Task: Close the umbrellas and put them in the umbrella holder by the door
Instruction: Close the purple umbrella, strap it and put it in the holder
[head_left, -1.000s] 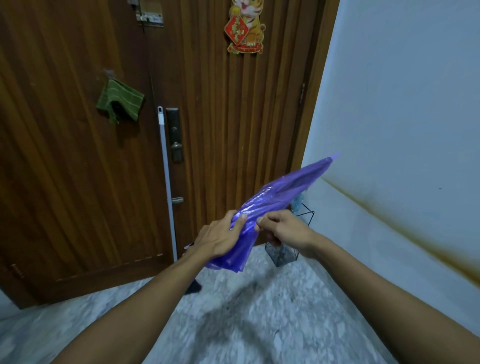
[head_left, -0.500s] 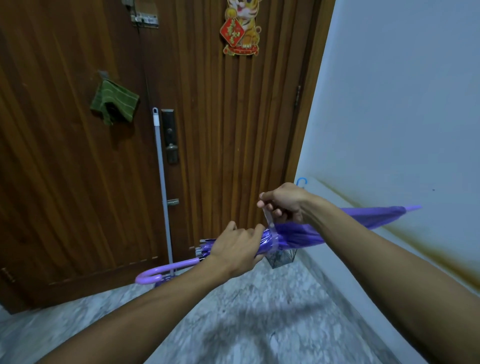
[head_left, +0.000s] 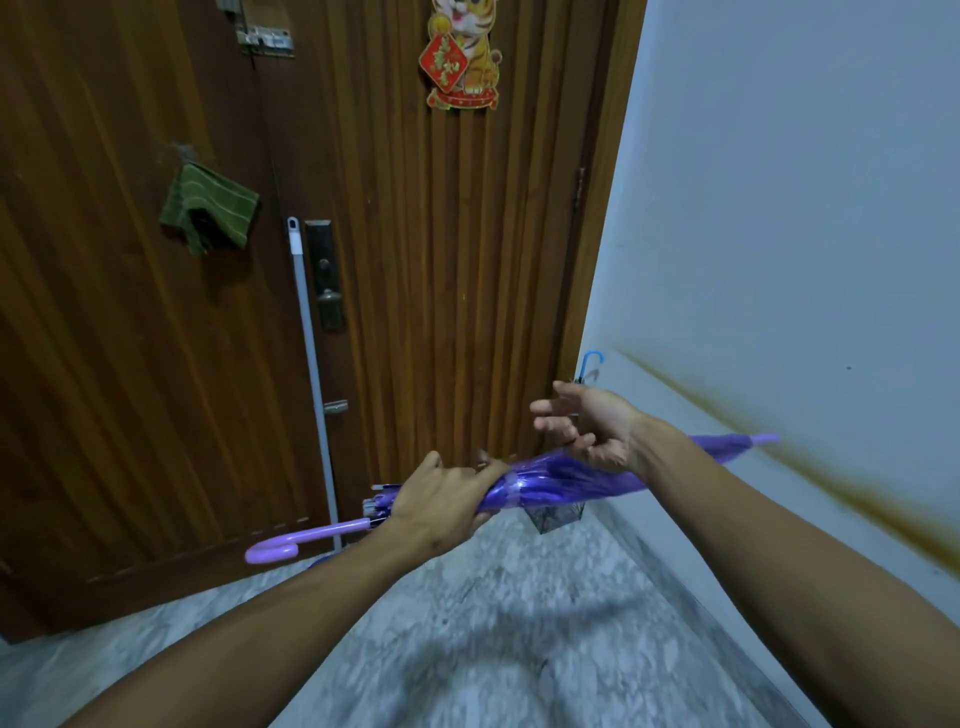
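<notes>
A folded purple umbrella (head_left: 550, 480) lies roughly level in front of me, its curved handle to the left and its tip toward the right wall. A strap is wrapped round its middle. My left hand (head_left: 441, 501) grips it just left of the strap. My right hand (head_left: 587, 423) hovers just above the canopy with fingers spread, holding nothing. The wire umbrella holder (head_left: 553, 516) stands on the floor in the corner by the door, mostly hidden behind the umbrella. A blue umbrella handle (head_left: 590, 364) sticks up from that corner.
A brown wooden door (head_left: 441, 260) fills the view ahead, with a lock plate, a green cloth on a hook and a grey pole (head_left: 311, 374) leaning against it. A white wall (head_left: 805, 234) runs along the right. The floor (head_left: 493, 623) is grey marble.
The umbrella swung from pointing up to lying level. The strap now sits round the canopy. My right hand let go of the strap and opened above the umbrella.
</notes>
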